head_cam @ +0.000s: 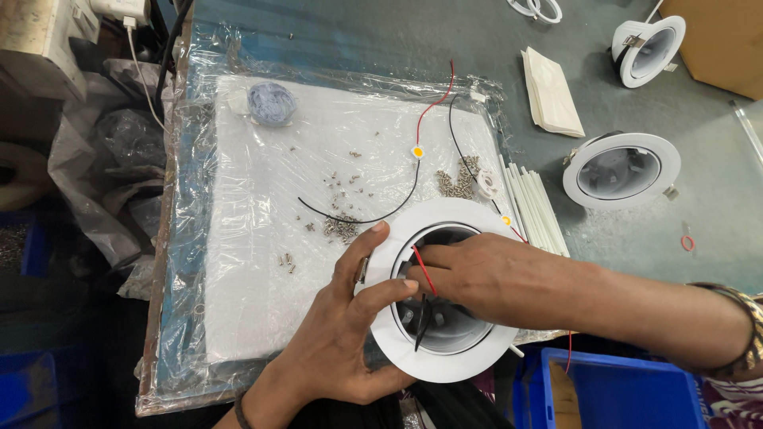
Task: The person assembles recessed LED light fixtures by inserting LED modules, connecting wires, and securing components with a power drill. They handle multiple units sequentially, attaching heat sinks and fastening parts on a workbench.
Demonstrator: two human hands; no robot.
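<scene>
The white round downlight housing (445,290) sits at the near edge of the plastic-covered white pad (262,238), its open bowl facing up at you and its wide flange lying flat. A red wire (424,270) and a black wire (420,322) run down into the bowl, roughly along its near-far line.

Your left hand (342,334) clamps the housing from its left side: thumb over the top of the flange, fingers curled around the rim, palm below. Your right hand (485,278) comes in from the right, across the flange, with fingertips dipped inside the bowl right at the red wire; whether they pinch it, you cannot tell from here. So the housing lies between both hands, and the right one is nearer the wires.

Beyond, small screws (342,226) lie scattered on the pad, with a loose LED chip (417,151) on its leads. Two more housings (622,169) rest well apart on the green table (715,214).
</scene>
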